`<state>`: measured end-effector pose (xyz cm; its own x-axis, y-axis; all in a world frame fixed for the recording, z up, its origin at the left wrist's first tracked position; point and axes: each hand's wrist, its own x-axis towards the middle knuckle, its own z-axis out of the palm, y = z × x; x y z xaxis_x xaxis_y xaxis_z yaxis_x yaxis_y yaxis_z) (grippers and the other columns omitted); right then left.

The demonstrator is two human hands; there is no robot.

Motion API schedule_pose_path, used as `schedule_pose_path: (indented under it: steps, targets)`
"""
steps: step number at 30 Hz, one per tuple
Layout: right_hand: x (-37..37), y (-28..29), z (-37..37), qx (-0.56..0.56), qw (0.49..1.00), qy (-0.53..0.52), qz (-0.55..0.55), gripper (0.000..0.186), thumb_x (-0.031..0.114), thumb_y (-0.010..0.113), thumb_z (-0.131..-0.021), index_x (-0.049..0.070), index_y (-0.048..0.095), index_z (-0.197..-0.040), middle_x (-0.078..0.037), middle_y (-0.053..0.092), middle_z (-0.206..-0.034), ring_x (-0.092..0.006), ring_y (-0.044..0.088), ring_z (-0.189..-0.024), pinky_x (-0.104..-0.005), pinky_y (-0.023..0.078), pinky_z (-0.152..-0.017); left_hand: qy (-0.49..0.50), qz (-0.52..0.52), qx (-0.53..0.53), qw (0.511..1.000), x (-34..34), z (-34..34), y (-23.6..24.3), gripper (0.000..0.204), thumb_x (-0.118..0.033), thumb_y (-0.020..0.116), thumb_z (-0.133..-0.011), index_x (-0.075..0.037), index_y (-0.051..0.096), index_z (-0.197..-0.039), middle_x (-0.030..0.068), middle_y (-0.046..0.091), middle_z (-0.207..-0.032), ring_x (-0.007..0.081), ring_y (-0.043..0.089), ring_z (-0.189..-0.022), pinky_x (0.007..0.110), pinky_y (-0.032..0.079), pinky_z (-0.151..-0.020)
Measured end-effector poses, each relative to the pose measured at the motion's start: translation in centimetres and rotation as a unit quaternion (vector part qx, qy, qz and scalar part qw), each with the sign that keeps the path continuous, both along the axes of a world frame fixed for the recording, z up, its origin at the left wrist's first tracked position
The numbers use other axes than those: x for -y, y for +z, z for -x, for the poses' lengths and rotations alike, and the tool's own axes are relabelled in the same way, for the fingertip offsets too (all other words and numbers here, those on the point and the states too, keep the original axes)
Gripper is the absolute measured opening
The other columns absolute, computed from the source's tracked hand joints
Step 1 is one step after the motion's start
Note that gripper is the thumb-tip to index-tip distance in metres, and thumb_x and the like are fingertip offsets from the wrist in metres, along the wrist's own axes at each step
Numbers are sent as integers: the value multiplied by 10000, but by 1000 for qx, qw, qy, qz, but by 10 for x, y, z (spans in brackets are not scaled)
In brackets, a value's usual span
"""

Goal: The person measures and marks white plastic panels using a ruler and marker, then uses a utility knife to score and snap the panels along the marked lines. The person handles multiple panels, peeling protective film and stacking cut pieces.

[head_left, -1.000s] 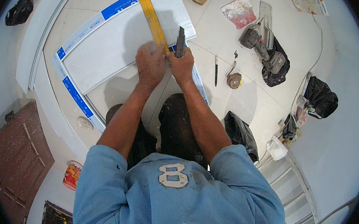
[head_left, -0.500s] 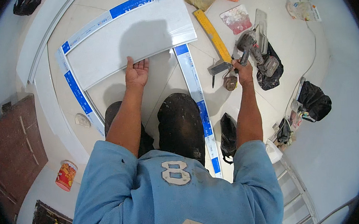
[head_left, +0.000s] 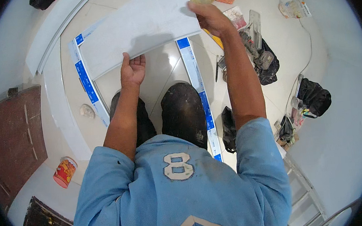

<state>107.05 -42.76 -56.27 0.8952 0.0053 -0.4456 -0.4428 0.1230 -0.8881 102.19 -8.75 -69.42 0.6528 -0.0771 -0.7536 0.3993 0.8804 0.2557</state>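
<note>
A long white panel (head_left: pixel 140 25) lies at a slant across a frame of white bars with blue-printed film (head_left: pixel 85 76). My left hand (head_left: pixel 133 70) is palm up at the panel's near edge, fingers under it and thumb at its edge. At the panel's right end is my right hand (head_left: pixel 214 20), closed round the edge, its thumb side over the top face and some fingers hidden. Below my right wrist, part of a yellow square (head_left: pixel 214 39) shows on the floor, mostly covered by my arm.
To the right lie a dirty power tool (head_left: pixel 265 59) on a black bag, a metal trowel (head_left: pixel 255 24) and a cable (head_left: pixel 311 45). Black bags (head_left: pixel 313 96) sit by the right wall. A red tub (head_left: pixel 65 172) and a brown door panel (head_left: pixel 15 141) are at left.
My right hand has left the yellow square, moving up and left to the white panel's right end. My left hand stays at the near edge. The whole view has shifted slightly.
</note>
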Motion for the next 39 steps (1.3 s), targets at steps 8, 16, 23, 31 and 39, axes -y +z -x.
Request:
schedule_pose_path:
  steps: [8,16,23,31,39]
  targets:
    - [-78,67,-9,74,996,9,47,523,197,865,-942,-158,676,-1276,-241,779,-1124,-270,793,-899,-390,655,-741,52,147,89,984,-6,7,59,449,-366,668,-1102,-60,589,-1420,175,669,-1422,351,631,-1343,549,574,-1129]
    - [-79,61,-2,103,994,0,-24,487,178,821,-984,-125,648,-1324,-196,773,-1124,-259,787,-926,-392,664,-810,64,103,155,980,15,15,101,509,-368,490,-1182,-80,407,-1593,162,519,-1597,350,542,-1461,558,487,-1231]
    - [-96,21,1,68,965,-29,-251,532,168,802,-996,-110,608,-1406,-210,758,-1234,-273,785,-1050,-392,671,-911,53,120,164,978,-5,16,96,545,-343,558,-1160,-83,391,-1608,145,480,-1640,351,467,-1527,542,371,-1320]
    - [-55,59,-8,58,978,48,193,478,200,853,-892,-173,699,-1149,-248,779,-1008,-295,777,-888,-411,621,-760,7,168,116,979,18,13,57,500,-225,714,-1084,-48,505,-1502,148,614,-1512,322,564,-1444,502,499,-1244]
    - [-70,70,-19,106,940,31,323,519,232,879,-874,-129,686,-1194,-240,789,-1062,-296,778,-882,-447,615,-837,-6,150,140,979,15,6,51,478,-282,674,-1107,-52,505,-1491,164,588,-1529,331,564,-1434,527,475,-1256]
